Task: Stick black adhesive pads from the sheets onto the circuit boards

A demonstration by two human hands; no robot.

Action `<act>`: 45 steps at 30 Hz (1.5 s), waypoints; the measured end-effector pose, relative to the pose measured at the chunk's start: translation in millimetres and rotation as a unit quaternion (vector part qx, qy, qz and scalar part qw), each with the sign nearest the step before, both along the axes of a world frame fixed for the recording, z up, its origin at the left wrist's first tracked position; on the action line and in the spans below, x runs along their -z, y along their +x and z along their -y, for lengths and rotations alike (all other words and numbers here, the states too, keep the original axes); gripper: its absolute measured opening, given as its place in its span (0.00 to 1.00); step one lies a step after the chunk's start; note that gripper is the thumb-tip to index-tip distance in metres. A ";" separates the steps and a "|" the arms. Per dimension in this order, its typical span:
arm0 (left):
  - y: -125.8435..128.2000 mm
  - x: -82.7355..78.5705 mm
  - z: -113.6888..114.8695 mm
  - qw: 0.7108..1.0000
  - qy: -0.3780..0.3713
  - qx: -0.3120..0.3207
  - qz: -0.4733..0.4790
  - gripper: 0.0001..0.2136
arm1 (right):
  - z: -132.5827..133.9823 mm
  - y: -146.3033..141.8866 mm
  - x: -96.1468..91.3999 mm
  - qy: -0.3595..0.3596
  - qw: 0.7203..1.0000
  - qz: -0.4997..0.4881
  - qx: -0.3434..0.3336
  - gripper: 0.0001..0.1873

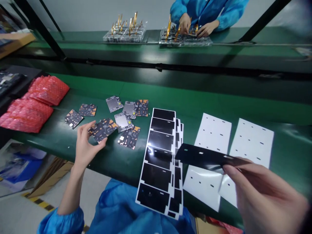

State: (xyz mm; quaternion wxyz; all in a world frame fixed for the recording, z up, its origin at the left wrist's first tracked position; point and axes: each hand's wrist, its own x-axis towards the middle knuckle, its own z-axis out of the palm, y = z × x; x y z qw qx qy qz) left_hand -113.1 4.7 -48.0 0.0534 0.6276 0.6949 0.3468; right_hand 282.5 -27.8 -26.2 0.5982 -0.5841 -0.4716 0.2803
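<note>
Between the thumb and fingers of my left hand [85, 144] is a dark circuit board [103, 129] with copper-coloured patches, gripped by its edges just above the bench. My right hand [263, 191] pinches one end of a black film strip [202, 156] with small slots; the strip reaches leftward over the white sheets. Beside the held board lie several more circuit boards [129, 137], some with silvery shields [123, 121]. In front of me, a stack of sheets with black rectangular stickers [158, 156] overhangs the bench edge. To its right rest two white slotted sheets [214, 130] [253, 139].
Pink bubble-wrap packs [48, 89] lie at the left of the green bench [185, 100]. A dark rail [136, 65] runs along its back. Beyond it, a person in blue sleeves [229, 14] handles parts over a clear tray [204, 41]; another tray [124, 35] stands alongside.
</note>
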 end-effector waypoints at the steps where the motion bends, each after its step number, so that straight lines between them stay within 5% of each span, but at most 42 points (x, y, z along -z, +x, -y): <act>1: 16.0 -8.4 4.8 0.999 0.027 0.039 0.019 0.27 | -2.0 -2.5 -2.5 -0.016 0.999 -0.032 -0.013 0.08; 6: 100.9 -40.3 14.0 0.940 0.075 0.308 0.123 0.31 | -15.6 -29.0 -26.2 -0.007 0.977 -0.103 -0.187 0.04; 9: 128.1 -49.5 9.5 0.902 0.088 0.369 0.206 0.34 | -18.6 -42.2 -37.7 0.039 0.969 -0.076 -0.232 0.07; 16: 133.5 -59.2 6.1 0.876 0.057 0.377 0.296 0.43 | -9.2 -31.2 -45.4 0.040 0.969 0.023 -0.242 0.12; 31: 129.9 -61.3 6.2 0.862 -0.009 0.398 0.314 0.48 | -3.4 -12.0 -46.9 -0.016 0.960 -0.020 -0.278 0.11; 45: 127.2 -56.8 3.6 0.854 0.020 0.418 0.310 0.47 | -4.6 -14.9 -52.1 -0.026 0.962 -0.031 -0.270 0.07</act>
